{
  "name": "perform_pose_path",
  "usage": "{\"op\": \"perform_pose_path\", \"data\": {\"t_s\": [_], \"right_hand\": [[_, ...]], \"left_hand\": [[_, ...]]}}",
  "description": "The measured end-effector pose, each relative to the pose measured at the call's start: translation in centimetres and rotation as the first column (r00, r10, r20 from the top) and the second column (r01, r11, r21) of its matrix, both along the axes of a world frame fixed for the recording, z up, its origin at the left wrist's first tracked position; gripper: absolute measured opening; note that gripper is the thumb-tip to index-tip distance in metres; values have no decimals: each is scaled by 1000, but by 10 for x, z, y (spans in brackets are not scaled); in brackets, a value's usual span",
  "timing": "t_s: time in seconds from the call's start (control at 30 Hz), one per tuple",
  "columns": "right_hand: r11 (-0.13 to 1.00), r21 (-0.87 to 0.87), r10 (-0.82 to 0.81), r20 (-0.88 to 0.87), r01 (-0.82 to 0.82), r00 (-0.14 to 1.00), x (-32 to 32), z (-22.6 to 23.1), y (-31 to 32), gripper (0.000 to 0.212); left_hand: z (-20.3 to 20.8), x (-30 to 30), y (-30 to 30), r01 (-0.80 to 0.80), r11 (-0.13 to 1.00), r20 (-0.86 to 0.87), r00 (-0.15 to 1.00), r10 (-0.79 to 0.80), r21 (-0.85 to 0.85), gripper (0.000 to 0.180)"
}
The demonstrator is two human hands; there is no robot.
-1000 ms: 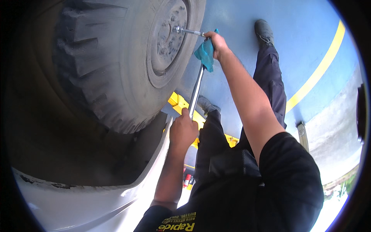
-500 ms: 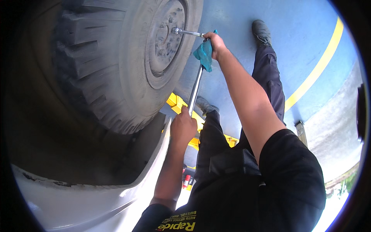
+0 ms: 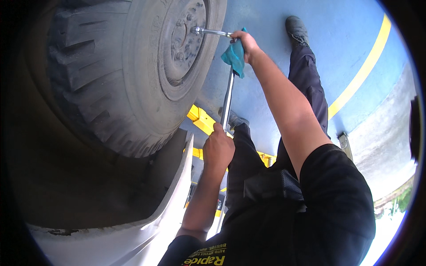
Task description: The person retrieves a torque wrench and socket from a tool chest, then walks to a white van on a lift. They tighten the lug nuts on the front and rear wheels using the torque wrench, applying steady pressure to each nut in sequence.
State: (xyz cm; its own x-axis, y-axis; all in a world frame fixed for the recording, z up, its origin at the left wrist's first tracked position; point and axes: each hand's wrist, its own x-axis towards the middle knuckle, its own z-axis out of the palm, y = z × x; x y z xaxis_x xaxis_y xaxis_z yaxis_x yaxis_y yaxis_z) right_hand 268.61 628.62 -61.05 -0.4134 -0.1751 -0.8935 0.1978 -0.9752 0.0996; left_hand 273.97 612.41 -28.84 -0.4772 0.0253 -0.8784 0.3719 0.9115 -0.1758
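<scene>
My left hand is closed around the lower end of a long chrome socket wrench. My right hand grips the wrench's head, with a teal cloth bunched under the fingers. From that head a chrome extension reaches left to a socket at the hub face of a big truck-type wheel. Several nuts sit in a ring on the dusty wheel rim. The socket hides whatever it sits on.
The chunky-tread tire fills the upper left, inside a dark wheel well with a white body panel below. Yellow lift parts lie behind my left hand. My shoes stand on the blue floor, left of a yellow line.
My left hand and the wrench's lower end have swung rightward, away from the tire. My right hand stays at the head, and the wheel sits slightly further left in view.
</scene>
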Motion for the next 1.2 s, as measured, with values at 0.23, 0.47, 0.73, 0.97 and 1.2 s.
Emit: {"op": "perform_pose_path", "data": {"t_s": [0.23,0.47,0.73,0.97,1.2], "right_hand": [[996,43,-81,163,74,983,85,-7,34,22],[915,397,68,28,-74,997,60,3,-23,18],[956,293,24,-75,-1,997,29,28,-67,30],[922,369,-67,-145,117,987,36,10,-77,35],[940,333,-43,-99,74,994,20,16,-73,35]], "left_hand": [[14,-8,38,36,991,139,989,-53,126,25],[-26,58,-87,-190,956,59,982,181,225,32],[-69,81,-143,-238,955,-25,969,246,174,30],[-99,80,-173,-249,942,-10,966,257,227,35],[-106,57,-177,-223,958,9,974,225,180,34]]}}
